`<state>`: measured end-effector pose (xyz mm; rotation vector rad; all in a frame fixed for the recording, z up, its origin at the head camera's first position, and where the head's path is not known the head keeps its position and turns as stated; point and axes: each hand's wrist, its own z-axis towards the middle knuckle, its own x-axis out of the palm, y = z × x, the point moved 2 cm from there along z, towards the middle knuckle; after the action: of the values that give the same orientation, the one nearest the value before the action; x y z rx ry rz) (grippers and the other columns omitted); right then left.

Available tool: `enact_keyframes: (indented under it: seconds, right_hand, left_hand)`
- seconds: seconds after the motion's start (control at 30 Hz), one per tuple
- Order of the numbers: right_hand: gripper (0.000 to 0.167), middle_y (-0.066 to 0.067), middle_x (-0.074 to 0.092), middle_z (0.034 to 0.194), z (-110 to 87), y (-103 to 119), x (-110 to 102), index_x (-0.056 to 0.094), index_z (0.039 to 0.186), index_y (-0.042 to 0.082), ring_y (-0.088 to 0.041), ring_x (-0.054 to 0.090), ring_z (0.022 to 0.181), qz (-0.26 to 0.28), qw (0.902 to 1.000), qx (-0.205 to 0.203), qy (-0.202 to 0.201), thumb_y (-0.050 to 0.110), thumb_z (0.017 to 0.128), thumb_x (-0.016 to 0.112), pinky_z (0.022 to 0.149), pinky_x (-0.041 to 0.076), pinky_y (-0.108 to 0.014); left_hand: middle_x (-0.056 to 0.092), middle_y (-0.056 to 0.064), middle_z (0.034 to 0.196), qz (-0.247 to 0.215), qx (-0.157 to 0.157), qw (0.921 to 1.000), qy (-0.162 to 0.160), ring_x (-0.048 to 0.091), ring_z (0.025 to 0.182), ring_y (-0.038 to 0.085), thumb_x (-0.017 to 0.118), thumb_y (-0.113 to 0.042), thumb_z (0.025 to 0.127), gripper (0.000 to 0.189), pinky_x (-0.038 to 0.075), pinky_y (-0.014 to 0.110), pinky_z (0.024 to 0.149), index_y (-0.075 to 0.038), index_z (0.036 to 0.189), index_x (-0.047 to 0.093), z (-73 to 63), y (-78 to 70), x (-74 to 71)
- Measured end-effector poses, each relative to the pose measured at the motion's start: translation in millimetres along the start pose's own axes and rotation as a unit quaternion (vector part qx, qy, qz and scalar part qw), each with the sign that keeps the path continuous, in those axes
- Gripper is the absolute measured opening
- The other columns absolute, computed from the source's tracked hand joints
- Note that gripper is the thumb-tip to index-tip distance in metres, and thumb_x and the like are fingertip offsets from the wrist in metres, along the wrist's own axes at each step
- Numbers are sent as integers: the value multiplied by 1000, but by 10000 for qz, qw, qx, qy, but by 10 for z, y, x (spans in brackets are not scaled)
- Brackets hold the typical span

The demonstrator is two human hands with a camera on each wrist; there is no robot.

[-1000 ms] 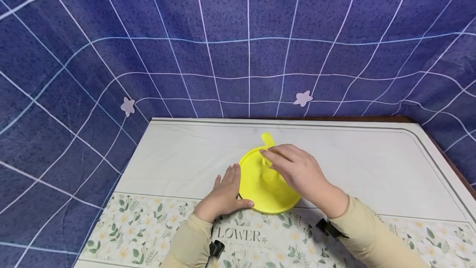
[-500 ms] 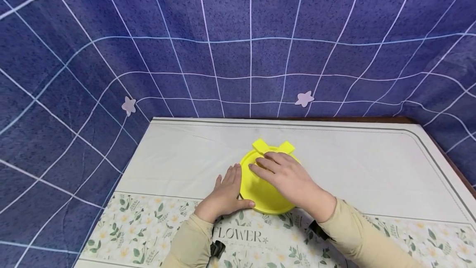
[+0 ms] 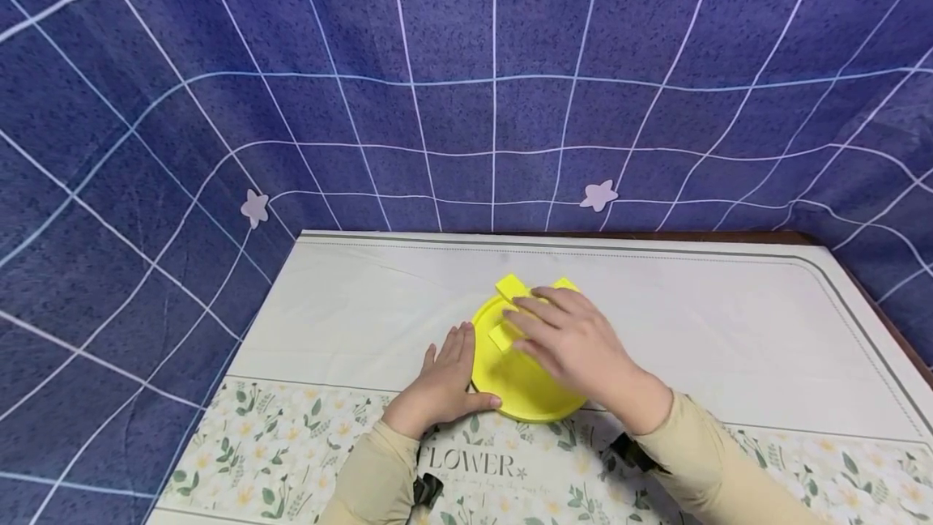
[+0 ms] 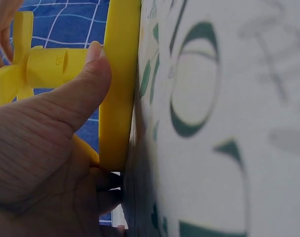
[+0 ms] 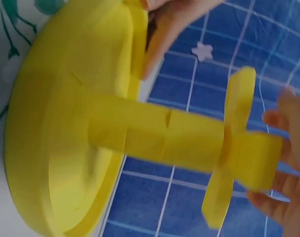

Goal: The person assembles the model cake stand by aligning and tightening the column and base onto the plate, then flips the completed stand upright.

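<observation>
A yellow round base [image 3: 535, 403] with a raised rim lies flat on the table. From its centre rises a yellow post [image 5: 154, 133], topped by a propeller-like piece [image 5: 229, 148] with flat blades. Small figures that look like "35" mark the post in the left wrist view. My left hand [image 3: 437, 387] holds the base's left rim, its thumb [image 4: 93, 74] lying over the edge and the other fingers along the outer side. Over the blades is my right hand [image 3: 576, 339], fingers spread and loosely bent, at or touching one blade. It hides part of the propeller-like piece in the head view.
A white tablecloth [image 3: 379, 306] with a flowered band and the word "FLOWER" covers the table. A blue checked curtain [image 3: 452, 120] with star shapes hangs behind and at the sides. Black straps [image 3: 426, 490] sit at both wrists.
The propeller-like piece has turned, its blades now showing at different angles. My right hand shifted left, then slightly back right, over it. My left hand and the base have stayed in place.
</observation>
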<state>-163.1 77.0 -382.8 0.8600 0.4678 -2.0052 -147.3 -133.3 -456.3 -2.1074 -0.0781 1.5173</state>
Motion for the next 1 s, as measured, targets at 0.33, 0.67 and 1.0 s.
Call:
enact_keyframes:
  seconds: [0.33,0.67,1.0]
  right_hand:
    - [41,-19,55,136,-180,-440,-49,51,140,4,-37,54,121,1387,9544,2621,341,11,100,54,98,44,-54]
    - [40,-21,61,128,-396,-515,-66,48,141,2,-36,64,105,2275,9205,3042,915,13,103,48,84,54,-50]
    - [31,-11,70,111,-561,-422,-202,55,132,6,-25,68,100,2388,9179,3047,869,12,101,53,83,55,-42]
  left_hand:
    - [2,23,160,-131,41,9999,-37,1,148,36,68,-52,86,111,4,60,115,7,153,2,-15,-21,-26]
    - [2,22,161,-165,30,9998,-64,0,148,36,68,-52,86,111,3,59,115,6,154,3,-18,-8,5]
    - [2,23,160,-183,4,9998,-55,1,148,36,69,-51,86,110,3,59,115,6,153,2,-28,-12,-7]
